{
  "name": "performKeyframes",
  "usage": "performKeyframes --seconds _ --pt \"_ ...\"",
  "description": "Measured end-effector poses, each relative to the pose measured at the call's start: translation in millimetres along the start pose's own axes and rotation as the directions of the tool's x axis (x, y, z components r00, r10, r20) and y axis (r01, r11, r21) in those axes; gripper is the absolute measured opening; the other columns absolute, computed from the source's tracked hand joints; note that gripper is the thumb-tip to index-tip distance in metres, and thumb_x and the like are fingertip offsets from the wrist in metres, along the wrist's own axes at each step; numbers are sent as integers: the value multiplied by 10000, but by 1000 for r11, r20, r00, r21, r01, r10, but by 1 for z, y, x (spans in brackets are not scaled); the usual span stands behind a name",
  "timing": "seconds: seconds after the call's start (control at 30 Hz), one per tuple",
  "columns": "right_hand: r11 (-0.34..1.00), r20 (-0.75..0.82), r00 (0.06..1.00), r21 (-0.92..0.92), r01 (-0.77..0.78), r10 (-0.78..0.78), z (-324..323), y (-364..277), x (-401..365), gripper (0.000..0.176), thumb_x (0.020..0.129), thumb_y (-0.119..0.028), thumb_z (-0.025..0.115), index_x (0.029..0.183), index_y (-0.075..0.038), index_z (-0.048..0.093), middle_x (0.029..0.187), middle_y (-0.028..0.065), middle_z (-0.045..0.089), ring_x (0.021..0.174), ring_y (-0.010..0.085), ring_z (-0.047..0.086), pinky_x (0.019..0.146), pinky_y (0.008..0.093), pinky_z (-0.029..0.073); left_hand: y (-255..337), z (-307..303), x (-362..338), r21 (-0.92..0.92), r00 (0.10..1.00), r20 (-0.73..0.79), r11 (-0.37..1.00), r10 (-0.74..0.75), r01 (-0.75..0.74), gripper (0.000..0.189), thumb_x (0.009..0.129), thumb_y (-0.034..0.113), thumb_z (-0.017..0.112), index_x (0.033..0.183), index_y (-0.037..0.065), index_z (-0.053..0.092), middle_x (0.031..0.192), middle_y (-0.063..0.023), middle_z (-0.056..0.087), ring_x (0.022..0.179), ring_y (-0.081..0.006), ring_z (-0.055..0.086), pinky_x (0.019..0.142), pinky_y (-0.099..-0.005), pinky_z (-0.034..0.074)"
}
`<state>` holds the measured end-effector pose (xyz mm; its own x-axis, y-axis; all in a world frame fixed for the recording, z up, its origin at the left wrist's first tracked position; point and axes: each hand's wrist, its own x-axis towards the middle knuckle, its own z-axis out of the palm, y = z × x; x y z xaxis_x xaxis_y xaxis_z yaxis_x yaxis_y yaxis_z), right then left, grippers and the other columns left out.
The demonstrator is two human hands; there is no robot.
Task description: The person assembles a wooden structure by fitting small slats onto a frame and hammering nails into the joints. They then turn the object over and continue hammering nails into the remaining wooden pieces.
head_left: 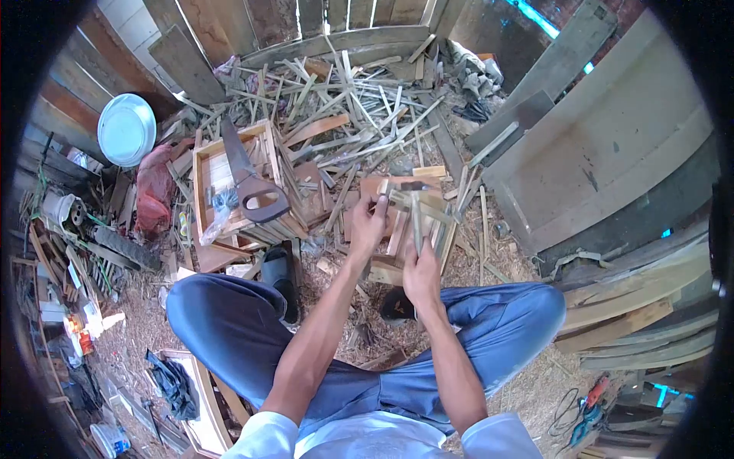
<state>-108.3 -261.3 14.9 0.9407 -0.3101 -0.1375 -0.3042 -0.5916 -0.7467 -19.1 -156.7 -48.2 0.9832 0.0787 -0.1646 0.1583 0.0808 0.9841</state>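
Note:
My right hand (422,268) is wrapped round the wooden handle of a hammer (417,218). The hammer's dark head lies over the far side of a small slatted wooden crate (390,269) between my feet. Just left of the hammer head, my left hand (368,226) has its thumb and fingers pinched together at the crate's far left corner. What those fingers hold is too small to make out. Under the crate's far end shows a flat reddish-brown board (372,186).
A handsaw (248,180) lies across another wooden crate (269,145), beside a clear plastic bag (222,208). Loose wood strips (367,115) are heaped at the back. A white basin (127,130) leans at left, large panels (596,161) at right. A corded power tool (587,421) lies bottom right.

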Motion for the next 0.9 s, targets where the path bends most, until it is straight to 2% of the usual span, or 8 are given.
performKeyframes --seconds 0.03,0.13,0.17,0.3,0.4,0.53,0.77,0.9 --pt "1000 -33 999 8 14 -13 -2 1 1 283 983 -237 494 967 46 499 715 320 595 734 510 605 621 556 444 0 1 -3 153 989 -13 978 147 -144 208 1002 233 510 1001 33 566 687 -33 574 597 -125 557 540 -312 440" --pt "1000 -67 998 16 22 -21 -2 1 1 285 984 -238 492 1010 45 498 729 318 604 732 512 605 614 555 444 3 1 -16 392 1000 -13 920 -9 13 272 1021 264 453 1065 21 567 752 -121 643 677 -223 649 607 -375 482" --pt "1000 -34 999 30 0 1 -1 3 2 284 984 -237 493 1028 44 501 736 322 605 741 510 606 618 550 448 6 1 -19 455 992 -17 884 124 -103 311 1031 267 403 1097 5 558 821 -209 656 781 -359 667 687 -459 486" --pt "995 -2 1000 102 17 -17 -9 -1 -5 268 994 -241 485 1096 6 509 765 306 617 769 513 602 641 536 448 9 -9 -22 530 981 77 826 180 -193 327 1015 247 399 1124 -27 541 794 -327 615 792 -533 580 685 -575 457" --pt "953 -122 977 231 197 -173 -2 6 -5 262 1002 -254 481 1122 -23 510 768 281 618 762 524 585 647 542 431 8 -6 -25 619 964 61 748 259 -240 355 1019 274 387 1168 -21 516 801 -331 617 795 -531 585 689 -595 455" --pt "992 8 999 123 37 -39 -4 9 -6 262 1003 -249 475 1126 -21 513 768 304 612 783 530 583 656 553 426 18 -7 -24 585 998 40 811 -54 21 310 1026 277 387 1081 -5 504 1015 -333 569 976 -519 545 791 -568 427" --pt "999 30 999 25 -43 43 -2 25 0 347 1002 -298 465 1136 13 545 799 292 621 799 485 610 728 514 454 12 -1 -24 605 985 19 782 171 -147 371 1003 306 413 1185 -2 511 797 -321 630 788 -525 602 716 -597 465" --pt "999 -69 997 42 27 -24 8 33 3 320 984 -286 498 1021 28 548 737 306 606 763 506 599 647 544 433 28 5 -32 653 995 8 753 97 -78 368 1000 315 416 1194 13 498 821 -318 637 789 -522 609 721 -596 470"
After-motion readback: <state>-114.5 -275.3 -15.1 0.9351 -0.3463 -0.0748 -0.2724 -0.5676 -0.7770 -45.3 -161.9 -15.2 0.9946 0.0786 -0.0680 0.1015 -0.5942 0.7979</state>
